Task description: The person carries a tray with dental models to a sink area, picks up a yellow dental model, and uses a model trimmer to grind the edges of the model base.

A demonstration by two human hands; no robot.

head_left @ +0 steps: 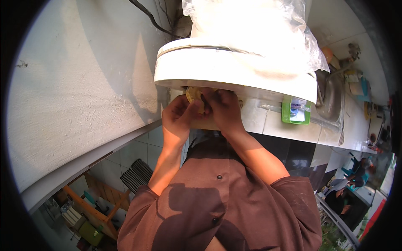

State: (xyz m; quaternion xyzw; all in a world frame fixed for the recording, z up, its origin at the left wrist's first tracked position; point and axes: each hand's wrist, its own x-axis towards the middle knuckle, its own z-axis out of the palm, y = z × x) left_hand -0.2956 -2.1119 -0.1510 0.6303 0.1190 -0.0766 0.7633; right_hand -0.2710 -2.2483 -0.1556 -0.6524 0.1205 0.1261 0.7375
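Close together at the front edge of the counter (251,121), both my hands work on a small yellowish, curved piece (193,94) whose kind I cannot make out. My left hand (179,113) is closed, with its thumb and fingers pinching the piece from the left. On the other side, my right hand (225,109) has bent fingers at the piece's right part; its fingertips are in shadow. Overhanging both hands is the lower edge of a white, curved-front casing (234,67), which hides part of the piece.
Clear plastic sheeting (312,50) covers the casing's bright top. A green basket (310,113) with small items stands to the right, before a metal sink (335,98). A pale wall (83,96) rises on the left. Other people (339,196) are far off at the lower right.
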